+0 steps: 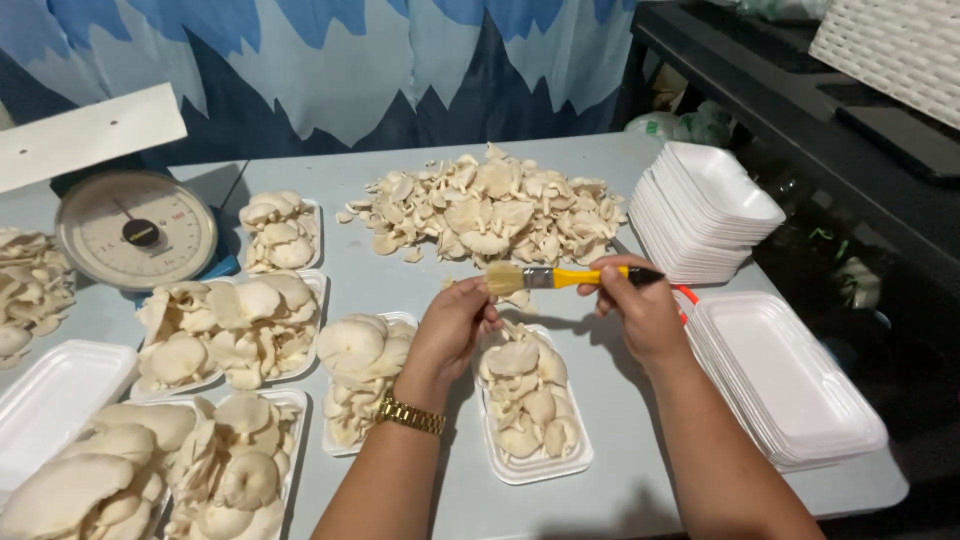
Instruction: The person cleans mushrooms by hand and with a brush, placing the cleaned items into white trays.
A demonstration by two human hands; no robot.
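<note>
Brushing oyster mushrooms over a tray
The right hand (638,305) gripped a yellow-handled brush (560,277); the left hand (455,322) was closed around a mushroom above the filled foam tray (535,462) near the table's (640,480) front edge.

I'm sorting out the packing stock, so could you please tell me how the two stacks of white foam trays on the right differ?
The far stack of white foam trays holds small, deep trays; the near stack of white foam trays holds longer, shallower ones. The far stack stands taller, the near stack lower and wider. The far stack sits beside the loose pile of pale oyster mushrooms; the near one lies at the grey table edge. Both are empty.
</note>
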